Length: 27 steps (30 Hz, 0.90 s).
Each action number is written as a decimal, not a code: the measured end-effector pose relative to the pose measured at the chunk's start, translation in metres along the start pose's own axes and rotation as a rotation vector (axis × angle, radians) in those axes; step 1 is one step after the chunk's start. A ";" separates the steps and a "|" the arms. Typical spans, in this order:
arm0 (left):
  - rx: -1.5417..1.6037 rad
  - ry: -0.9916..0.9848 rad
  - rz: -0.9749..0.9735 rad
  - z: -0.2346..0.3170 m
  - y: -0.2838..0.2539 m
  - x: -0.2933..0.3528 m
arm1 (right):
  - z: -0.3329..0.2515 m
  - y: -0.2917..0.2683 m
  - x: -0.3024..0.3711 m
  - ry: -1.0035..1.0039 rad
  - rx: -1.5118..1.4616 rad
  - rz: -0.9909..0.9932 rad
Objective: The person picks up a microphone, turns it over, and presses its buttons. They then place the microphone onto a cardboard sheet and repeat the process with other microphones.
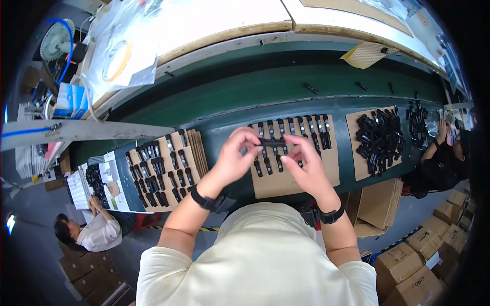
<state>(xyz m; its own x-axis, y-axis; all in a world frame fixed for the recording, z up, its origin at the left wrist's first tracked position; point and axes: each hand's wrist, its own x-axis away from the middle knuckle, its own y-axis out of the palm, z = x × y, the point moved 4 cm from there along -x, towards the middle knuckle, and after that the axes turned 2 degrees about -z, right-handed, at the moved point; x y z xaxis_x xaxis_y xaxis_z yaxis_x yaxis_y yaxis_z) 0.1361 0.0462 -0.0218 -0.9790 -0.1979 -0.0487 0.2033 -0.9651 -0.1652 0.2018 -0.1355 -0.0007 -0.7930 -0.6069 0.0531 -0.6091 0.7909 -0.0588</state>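
Note:
A slim black handheld device is held level above the middle cardboard sheet. My left hand is closed on its left end, thumb and fingers pinched together. At the other end, the curled fingers of my right hand grip the device, with the thumb lower down. Beneath both hands, similar black devices lie in rows on the sheet, partly hidden by my fingers.
A left cardboard sheet carries more rows of black devices. To the right, a heap of them covers another sheet. A green conveyor belt runs beyond, with a few loose pieces. Co-workers sit at left and right.

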 end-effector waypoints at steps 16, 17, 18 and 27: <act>-0.253 0.413 -0.049 0.098 0.017 0.072 | -0.066 0.016 0.069 -0.512 0.375 -0.041; -0.254 0.416 -0.050 0.100 0.018 0.074 | -0.067 0.016 0.071 -0.514 0.375 -0.038; -0.254 0.423 -0.058 0.102 0.019 0.075 | -0.068 0.016 0.073 -0.533 0.376 -0.034; -0.262 0.445 -0.087 0.107 0.025 0.079 | -0.066 0.013 0.080 -0.564 0.347 -0.034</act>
<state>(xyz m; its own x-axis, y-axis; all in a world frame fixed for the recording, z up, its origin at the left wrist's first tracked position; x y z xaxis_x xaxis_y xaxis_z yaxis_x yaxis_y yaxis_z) 0.0622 -0.0117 0.0759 -0.9032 0.0279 -0.4284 0.1743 -0.8881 -0.4253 0.1309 -0.1690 0.0690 -0.5973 -0.6544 -0.4637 -0.5260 0.7561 -0.3895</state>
